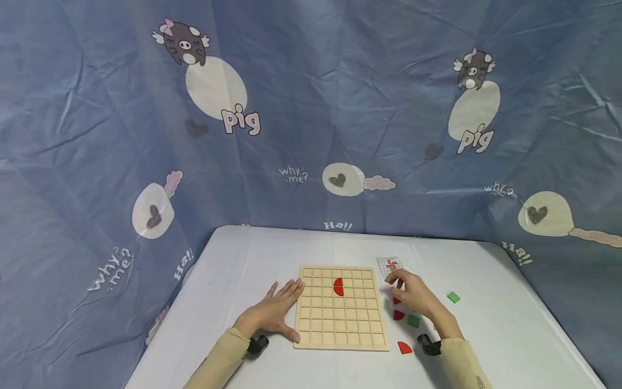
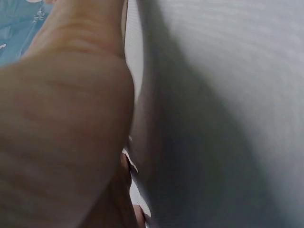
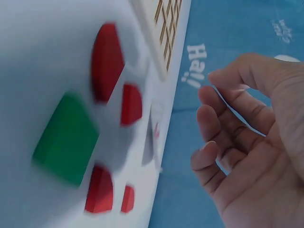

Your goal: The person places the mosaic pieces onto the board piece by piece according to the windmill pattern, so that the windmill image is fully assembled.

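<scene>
A wooden grid board [image 1: 335, 325] lies on the white table, with two red quarter-circle pieces [image 1: 338, 291] set one below the other in its upper cells. My left hand [image 1: 273, 312] spreads along the board's left side, fingertips at the upper edge and thumb at the lower corner. In the left wrist view, the wrist and palm hide most of the work. My right hand [image 1: 413, 292] hovers right of the board, over loose pieces. Its fingers [image 3: 207, 123] are loosely bent, thumb near the index finger, nothing visible between them.
A small pattern card [image 1: 387, 263] lies beyond my right hand. Near that hand are a red quarter-circle [image 1: 399, 315], another red one [image 1: 405, 348] closer to me, and a green square [image 1: 413, 321]. Farther right lies another green square [image 1: 453, 297]. A blue printed curtain [image 1: 301, 140] surrounds the table.
</scene>
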The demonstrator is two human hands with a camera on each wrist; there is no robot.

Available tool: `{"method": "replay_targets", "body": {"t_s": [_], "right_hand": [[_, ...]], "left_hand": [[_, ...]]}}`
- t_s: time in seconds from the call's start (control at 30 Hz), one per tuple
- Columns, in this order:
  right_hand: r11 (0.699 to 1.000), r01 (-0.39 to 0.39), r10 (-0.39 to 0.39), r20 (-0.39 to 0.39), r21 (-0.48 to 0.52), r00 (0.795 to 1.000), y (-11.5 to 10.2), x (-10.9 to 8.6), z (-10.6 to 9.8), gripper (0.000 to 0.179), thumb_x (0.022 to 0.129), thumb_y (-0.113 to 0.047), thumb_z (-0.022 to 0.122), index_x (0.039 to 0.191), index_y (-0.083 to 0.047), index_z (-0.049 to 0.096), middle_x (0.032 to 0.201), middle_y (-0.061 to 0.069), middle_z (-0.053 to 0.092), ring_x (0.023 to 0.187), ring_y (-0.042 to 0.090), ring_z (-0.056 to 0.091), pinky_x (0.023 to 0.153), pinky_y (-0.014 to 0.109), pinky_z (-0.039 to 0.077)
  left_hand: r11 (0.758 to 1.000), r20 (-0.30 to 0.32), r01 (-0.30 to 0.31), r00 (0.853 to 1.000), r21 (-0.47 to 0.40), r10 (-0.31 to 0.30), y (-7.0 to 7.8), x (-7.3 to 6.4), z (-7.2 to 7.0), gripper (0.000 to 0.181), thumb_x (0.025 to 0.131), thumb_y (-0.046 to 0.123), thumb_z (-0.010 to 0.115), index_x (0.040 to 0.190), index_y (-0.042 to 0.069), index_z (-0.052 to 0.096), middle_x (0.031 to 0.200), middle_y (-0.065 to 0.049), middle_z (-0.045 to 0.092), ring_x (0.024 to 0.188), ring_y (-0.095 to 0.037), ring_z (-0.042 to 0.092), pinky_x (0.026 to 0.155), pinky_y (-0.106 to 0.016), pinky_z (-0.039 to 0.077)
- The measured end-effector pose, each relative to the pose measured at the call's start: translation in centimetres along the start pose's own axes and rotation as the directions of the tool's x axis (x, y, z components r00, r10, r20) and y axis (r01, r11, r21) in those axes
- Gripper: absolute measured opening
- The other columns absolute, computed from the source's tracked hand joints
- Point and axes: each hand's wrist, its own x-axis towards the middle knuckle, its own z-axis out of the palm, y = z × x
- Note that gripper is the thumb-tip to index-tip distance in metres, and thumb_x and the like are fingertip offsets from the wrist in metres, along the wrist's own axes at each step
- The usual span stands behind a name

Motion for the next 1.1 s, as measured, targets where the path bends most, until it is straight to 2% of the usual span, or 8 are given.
{"method": "replay_targets", "body": {"t_s": [0.2, 0.33, 0.5, 0.77, 1.1], "right_hand": [[0.997, -0.068, 0.069, 0.017, -0.043, 0.998, 1.6, -0.9, -0.4, 0.02, 0.082, -0.002, 0.067, 0.101, -0.01, 0.066, 0.099, 0.002, 0.064, 0.087, 0.015, 0.054, 0.07, 0.027, 0.048], [0.991, -0.075, 0.08, 0.041, -0.107, 0.996, 2.3, -1.2, -0.2, 0.022, 0.079, -0.002, 0.068, 0.099, -0.013, 0.067, 0.097, -0.002, 0.061, 0.089, 0.015, 0.053, 0.076, 0.033, 0.048], [0.99, -0.072, 0.081, 0.066, -0.124, 0.995, 2.9, -1.3, 0.1, 0.025, 0.077, -0.003, 0.07, 0.099, -0.014, 0.068, 0.097, -0.003, 0.06, 0.089, 0.015, 0.052, 0.081, 0.038, 0.048], [0.985, -0.094, 0.106, 0.074, -0.145, 0.992, 3.5, -0.8, 0.6, 0.025, 0.077, -0.005, 0.073, 0.1, -0.014, 0.068, 0.095, -0.003, 0.059, 0.086, 0.013, 0.052, 0.08, 0.037, 0.049], [0.984, -0.067, 0.078, 0.064, -0.165, 0.995, 3.3, -0.7, 0.6, 0.023, 0.078, -0.009, 0.074, 0.1, -0.013, 0.069, 0.092, -0.004, 0.058, 0.084, 0.012, 0.051, 0.077, 0.034, 0.049]], "left_hand": [[1.0, -0.006, -0.009, 1.0, 0.005, 0.009, 0.0, -0.1, 0.1, 0.134, 0.058, 0.072, 0.074, 0.155, 0.005, 0.011, 0.163, -0.014, 0.007, 0.15, -0.033, 0.008, 0.119, -0.062, 0.004], [1.0, -0.006, -0.006, 1.0, -0.004, 0.006, 0.0, -0.2, 0.0, 0.133, 0.057, 0.071, 0.075, 0.155, 0.005, 0.012, 0.163, -0.013, 0.008, 0.15, -0.033, 0.008, 0.119, -0.062, 0.004], [1.0, -0.007, -0.006, 1.0, -0.001, 0.006, 0.0, -0.1, 0.1, 0.134, 0.057, 0.071, 0.075, 0.155, 0.006, 0.011, 0.163, -0.012, 0.007, 0.15, -0.033, 0.007, 0.119, -0.062, 0.003], [1.0, -0.002, -0.006, 1.0, 0.008, 0.006, -0.1, 0.0, 0.2, 0.134, 0.058, 0.072, 0.074, 0.155, 0.006, 0.01, 0.164, -0.011, 0.006, 0.151, -0.032, 0.007, 0.119, -0.061, 0.003], [1.0, -0.009, -0.023, 1.0, 0.016, 0.023, -0.3, 0.0, 0.3, 0.134, 0.058, 0.074, 0.072, 0.155, 0.005, 0.01, 0.163, -0.014, 0.007, 0.15, -0.034, 0.007, 0.119, -0.062, 0.004]]}}
